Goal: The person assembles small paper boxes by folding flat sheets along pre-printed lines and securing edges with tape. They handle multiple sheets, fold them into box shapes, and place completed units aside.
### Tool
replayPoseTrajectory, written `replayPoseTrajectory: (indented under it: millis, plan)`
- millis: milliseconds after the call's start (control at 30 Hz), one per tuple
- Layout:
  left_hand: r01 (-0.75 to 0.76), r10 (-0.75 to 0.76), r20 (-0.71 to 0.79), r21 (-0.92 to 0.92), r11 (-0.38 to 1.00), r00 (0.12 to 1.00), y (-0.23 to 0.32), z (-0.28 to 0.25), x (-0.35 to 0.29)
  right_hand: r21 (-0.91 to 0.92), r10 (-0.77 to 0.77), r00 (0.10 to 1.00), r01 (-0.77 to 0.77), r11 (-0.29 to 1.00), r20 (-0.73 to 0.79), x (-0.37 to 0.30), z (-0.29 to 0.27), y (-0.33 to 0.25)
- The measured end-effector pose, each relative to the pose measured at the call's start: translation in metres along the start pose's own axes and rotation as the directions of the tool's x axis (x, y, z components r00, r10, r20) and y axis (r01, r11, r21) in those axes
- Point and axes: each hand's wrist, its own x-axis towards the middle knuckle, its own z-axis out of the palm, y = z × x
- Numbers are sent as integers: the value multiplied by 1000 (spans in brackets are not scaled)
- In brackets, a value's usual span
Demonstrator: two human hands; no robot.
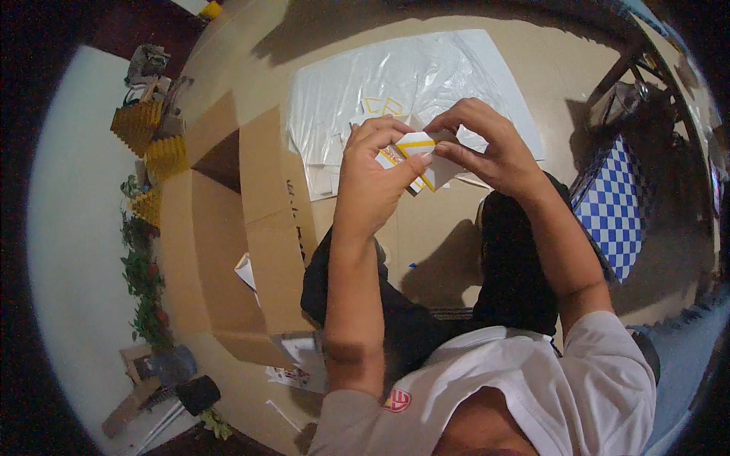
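Note:
A small folded paper carton (417, 140), white with yellow stripes, is between my two hands above the floor. My left hand (374, 171) grips it from the left, with the thumb pressed on the near face and the fingers behind. From the right, my right hand (487, 148) pinches its edge between thumb and fingers. The carton is partly folded and tilted; its far side is hidden by my fingers. Beyond my hands, white pieces with yellow outlines (382, 105) lie on a white sheet covered with clear plastic (426, 64).
A large open cardboard box (270, 220) stands to my left, with a white paper piece (245, 270) in it. Plants (143, 277) and yellow ridged stacks (163, 156) line the left wall. A blue-and-white checkered item (612, 209) is at my right, near dark furniture legs.

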Motion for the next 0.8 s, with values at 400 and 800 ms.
replayPoseTrajectory:
  millis: [400, 800]
  plan:
    - [28, -31, -83, -48, 998, 996, -3, 4, -4, -80, -50, 996, 56, 995, 76, 3, 6, 1]
    - [-109, 138, -170, 170, 979, 976, 3, 8, -5, 28, 150, 989, -149, 988, -12, 3, 13, -4]
